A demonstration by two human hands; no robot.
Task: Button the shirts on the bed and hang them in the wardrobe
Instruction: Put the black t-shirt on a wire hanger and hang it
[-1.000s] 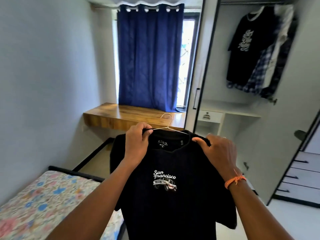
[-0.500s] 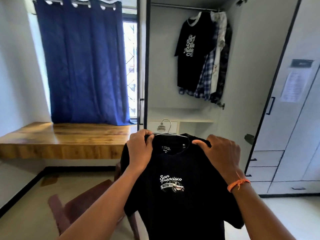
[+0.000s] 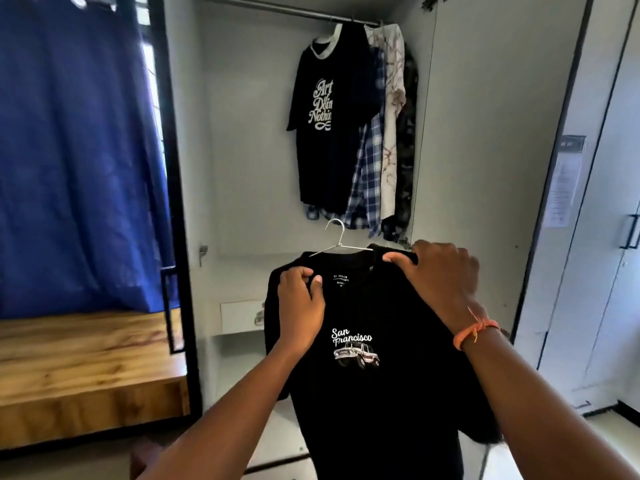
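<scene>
I hold a black T-shirt (image 3: 374, 393) with a white "San Francisco" truck print in front of the open wardrobe (image 3: 242, 150). It sits on a thin white wire hanger (image 3: 337, 242) whose hook pokes up above the collar. My left hand (image 3: 301, 306) grips the shirt's left shoulder near the collar. My right hand (image 3: 440, 275), with an orange wrist band, grips the right shoulder. The wardrobe rail (image 3: 287, 9) runs across the top, well above the hanger hook. The bed is out of view.
Several shirts hang at the rail's right end, a black printed T-shirt (image 3: 322, 116) in front, a blue plaid shirt (image 3: 367, 168) behind. A blue curtain (image 3: 76, 150) and wooden ledge (image 3: 86, 368) lie left. Closed wardrobe doors (image 3: 595, 237) stand right. A small drawer (image 3: 239, 317) sits inside.
My view has swung right from the bed and curtain toward the open wardrobe, and I have moved closer. Both hands keep the same hold on the shirt's shoulders.
</scene>
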